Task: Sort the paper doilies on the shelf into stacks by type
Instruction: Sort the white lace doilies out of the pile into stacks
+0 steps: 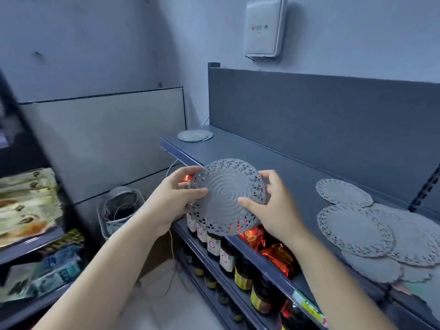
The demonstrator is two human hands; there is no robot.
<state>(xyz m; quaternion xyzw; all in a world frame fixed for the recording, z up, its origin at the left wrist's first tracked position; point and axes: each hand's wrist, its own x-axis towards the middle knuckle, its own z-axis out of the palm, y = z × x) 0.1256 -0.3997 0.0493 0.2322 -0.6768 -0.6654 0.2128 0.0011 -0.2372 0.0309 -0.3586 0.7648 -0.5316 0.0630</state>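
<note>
Both the left hand (176, 198) and right hand (269, 206) pinch a round grey spiral-centred lace paper doily (226, 196) above the dark shelf's (285, 167) front edge, apparently to identify its type.

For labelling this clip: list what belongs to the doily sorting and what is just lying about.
Job in hand: held doily, gripped by left hand and right hand; far doily stack; loose doilies at right; top shelf.

Lying about: jars below; red foil packets; white wall box; bin; packets on left rack.

Shelf (238, 148) with doily stack (195, 135), loose doilies (354, 227)
</note>
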